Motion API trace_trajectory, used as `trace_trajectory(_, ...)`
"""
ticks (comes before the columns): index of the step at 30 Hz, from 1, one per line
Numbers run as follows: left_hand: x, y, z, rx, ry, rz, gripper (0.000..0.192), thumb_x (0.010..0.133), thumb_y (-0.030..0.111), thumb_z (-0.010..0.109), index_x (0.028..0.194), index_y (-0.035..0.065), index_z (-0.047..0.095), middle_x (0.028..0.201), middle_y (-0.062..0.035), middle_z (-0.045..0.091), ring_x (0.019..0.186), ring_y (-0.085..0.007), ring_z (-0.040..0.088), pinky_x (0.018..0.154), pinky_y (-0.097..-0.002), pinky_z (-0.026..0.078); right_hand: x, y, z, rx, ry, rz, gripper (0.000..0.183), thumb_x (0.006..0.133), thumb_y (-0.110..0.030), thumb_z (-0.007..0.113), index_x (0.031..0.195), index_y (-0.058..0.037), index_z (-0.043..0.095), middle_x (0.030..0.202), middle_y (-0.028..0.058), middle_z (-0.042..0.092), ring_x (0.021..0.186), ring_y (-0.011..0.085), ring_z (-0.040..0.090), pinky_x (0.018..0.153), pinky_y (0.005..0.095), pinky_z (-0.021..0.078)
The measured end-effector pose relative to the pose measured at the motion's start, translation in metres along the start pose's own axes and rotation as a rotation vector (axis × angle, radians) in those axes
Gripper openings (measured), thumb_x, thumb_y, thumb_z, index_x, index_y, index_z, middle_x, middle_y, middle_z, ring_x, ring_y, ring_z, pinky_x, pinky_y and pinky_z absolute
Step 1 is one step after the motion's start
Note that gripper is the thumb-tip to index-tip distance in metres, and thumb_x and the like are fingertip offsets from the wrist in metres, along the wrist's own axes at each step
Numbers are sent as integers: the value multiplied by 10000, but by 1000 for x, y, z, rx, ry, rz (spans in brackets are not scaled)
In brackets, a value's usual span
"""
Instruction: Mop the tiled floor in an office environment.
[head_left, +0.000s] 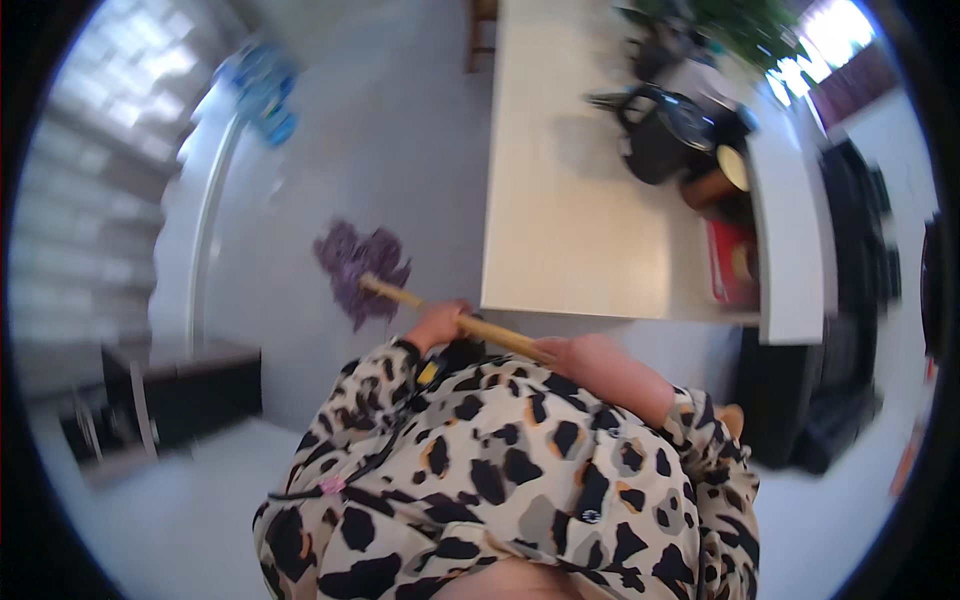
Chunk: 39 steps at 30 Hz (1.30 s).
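A mop with a purple cloth-strip head (361, 262) rests on the grey floor, ahead of me and a little to the left. Its wooden handle (499, 335) slants back towards my body on the right. My left hand (441, 324) grips this handle partway along. Closer to the handle's near end, my right hand (589, 360) is wrapped around it, hiding the tip. Both hands are in front of my torso, near the corner of the pale table. Motion blur softens the mop strands.
A pale table (555, 247) stands to the right, bearing a black pot-like vessel (660, 135) and a red item (729, 259). At the far left are blue-tinted plastic water bottles (262, 86). A low dark cabinet (199, 397) sits at left; a chair leg (480, 45) shows far ahead.
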<state>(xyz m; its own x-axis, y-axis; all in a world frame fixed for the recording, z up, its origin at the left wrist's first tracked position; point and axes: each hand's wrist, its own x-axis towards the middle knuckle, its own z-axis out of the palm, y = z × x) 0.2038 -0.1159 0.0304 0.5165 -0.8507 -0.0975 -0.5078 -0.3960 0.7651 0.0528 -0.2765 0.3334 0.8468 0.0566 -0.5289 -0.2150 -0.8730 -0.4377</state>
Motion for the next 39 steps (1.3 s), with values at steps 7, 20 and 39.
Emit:
trace_trajectory(7, -27, 67, 73, 66, 127, -39, 266, 627, 233, 662, 868, 125, 633, 860, -101, 643, 868, -325, 603, 753, -472, 460, -74, 22, 1, -263, -164, 18, 387, 815, -207, 599, 1185, -119, 532, 893, 211, 619, 808, 389, 595, 721, 419, 472)
trace_trajectory(20, 15, 177, 115, -255, -176, -40, 349, 625, 269, 685, 931, 108, 637, 841, -126, 651, 833, -318, 612, 711, -432, 467, -129, 65, -95, -141, -273, 303, 463, 706, -56, 648, 1161, -54, 563, 879, 168, 650, 793, 237, 651, 741, 321, 488)
trace_trajectory(39, -198, 15, 61, 129, 714, -968, 123, 704, 135, 615, 819, 93, 617, 887, -91, 604, 927, -295, 565, 755, -438, 458, 67, -47, 66, -612, -448, -520, 519, 785, -205, 612, 1273, -152, 444, 918, 183, 620, 830, 364, 595, 734, 457, 477)
